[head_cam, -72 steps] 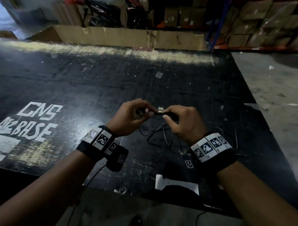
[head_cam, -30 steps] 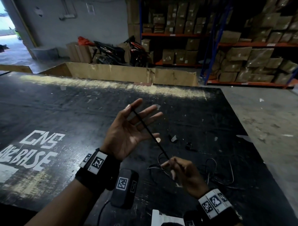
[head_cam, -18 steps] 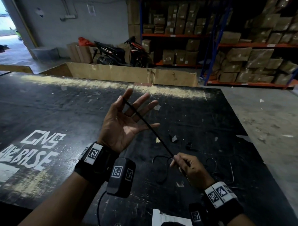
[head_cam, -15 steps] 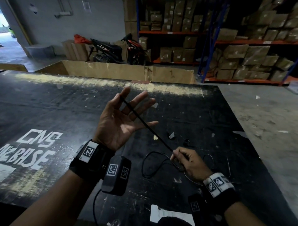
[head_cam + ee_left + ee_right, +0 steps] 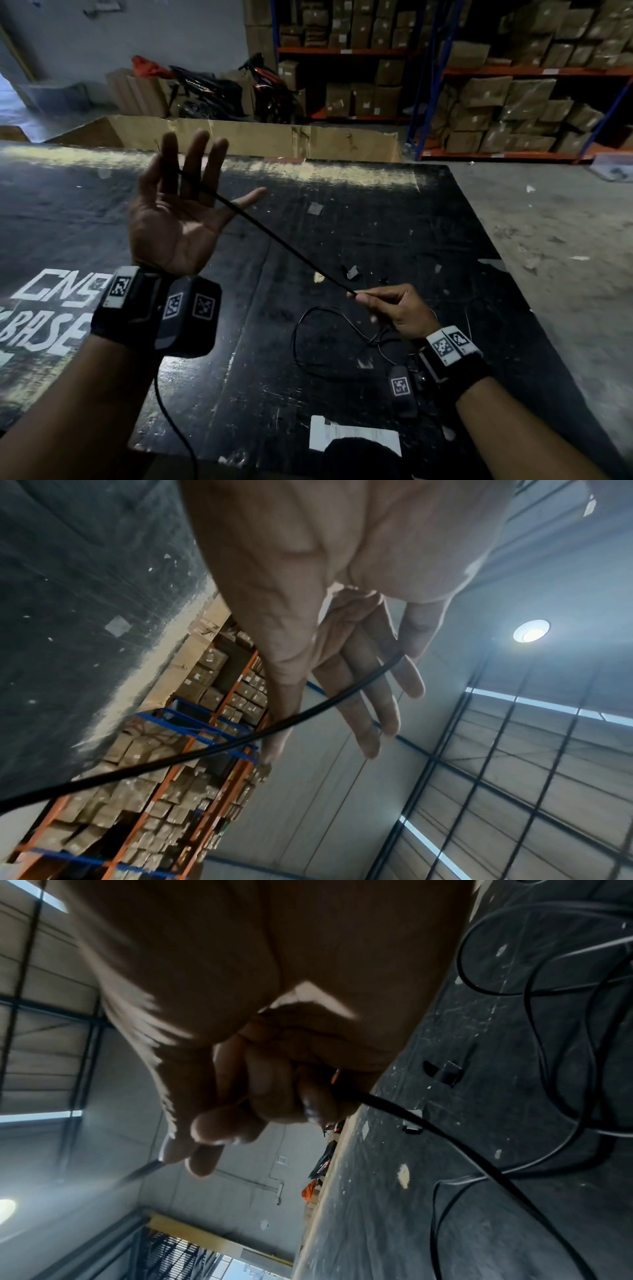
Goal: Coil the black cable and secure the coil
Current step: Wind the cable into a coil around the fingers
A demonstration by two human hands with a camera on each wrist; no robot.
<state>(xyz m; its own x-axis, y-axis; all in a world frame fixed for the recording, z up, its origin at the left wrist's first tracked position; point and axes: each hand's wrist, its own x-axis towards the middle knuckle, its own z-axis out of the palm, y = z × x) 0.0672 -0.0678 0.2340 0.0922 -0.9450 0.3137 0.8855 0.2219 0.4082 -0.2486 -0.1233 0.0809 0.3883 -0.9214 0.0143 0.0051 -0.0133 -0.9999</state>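
Note:
A thin black cable (image 5: 274, 238) runs taut through the air between my hands. My left hand (image 5: 178, 222) is raised palm up with straight, spread fingers, and the cable's upper end sits between two of them; the left wrist view shows the cable (image 5: 192, 756) crossing those fingers (image 5: 373, 696). My right hand (image 5: 363, 298) is lower and to the right, pinching the cable with curled fingers, seen close in the right wrist view (image 5: 274, 1096). The remaining length lies in loose loops (image 5: 308, 342) on the black table (image 5: 342, 212) under my right hand (image 5: 565, 1015).
Small scraps (image 5: 352, 272) lie on the table beyond my right hand. A white paper label (image 5: 352, 438) sits at the near edge. A cardboard wall (image 5: 257, 140) borders the far edge. Shelves of boxes (image 5: 513, 102) and a motorcycle (image 5: 212, 92) stand behind. Concrete floor (image 5: 565, 240) lies right.
Both hands first held the cable's end together low over the table. The left hand then opened and rose up and left, while the right hand slid down the cable, stretching it taut.

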